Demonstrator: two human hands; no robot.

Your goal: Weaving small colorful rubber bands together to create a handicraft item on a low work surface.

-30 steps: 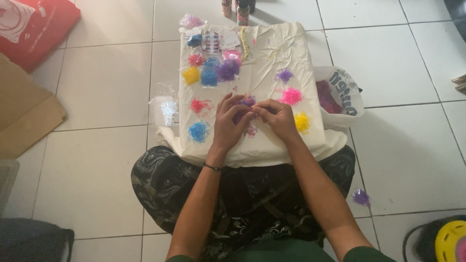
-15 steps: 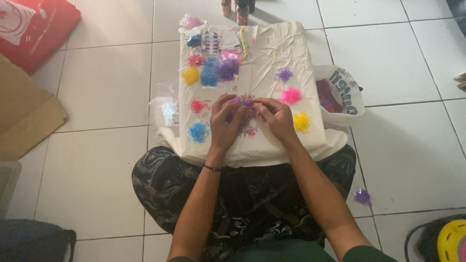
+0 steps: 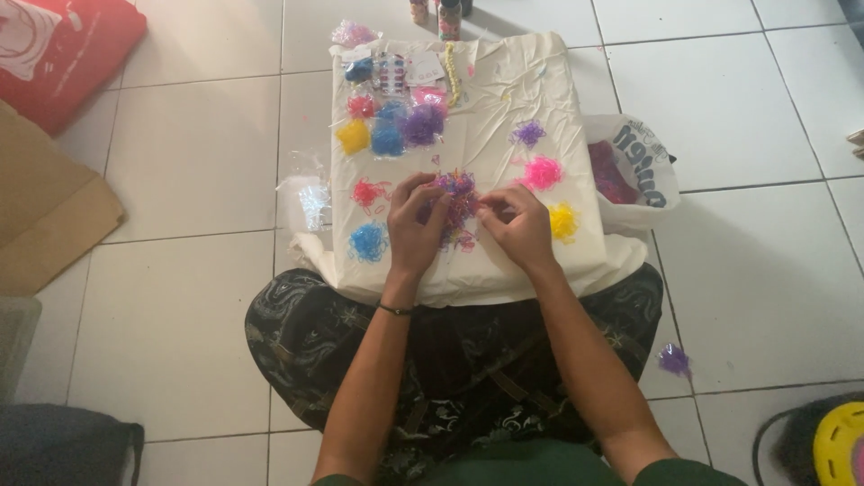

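Note:
A cream cloth (image 3: 504,99) lies on the tiled floor in front of my crossed legs. Small piles of tiny rubber bands sit on it, sorted by colour: red (image 3: 367,192), blue (image 3: 368,241), yellow (image 3: 563,221), pink (image 3: 542,172), purple (image 3: 527,134). My left hand (image 3: 416,229) and my right hand (image 3: 517,225) rest side by side on a mixed multicoloured pile (image 3: 459,200) at the cloth's middle. The fingertips of both pinch into that pile. The bands under my fingers are too small to make out.
Small bags of bands (image 3: 389,126) lie at the cloth's far left. A white plastic bag (image 3: 641,162) sits to the right, a clear bag (image 3: 312,193) to the left. A purple clump (image 3: 673,360) lies on the tiles. Red bag (image 3: 54,54) and cardboard (image 3: 45,216) at left.
Both hands have shifted slightly forward on the cloth and their fingers have closed in on the mixed pile. The sorted piles have not moved.

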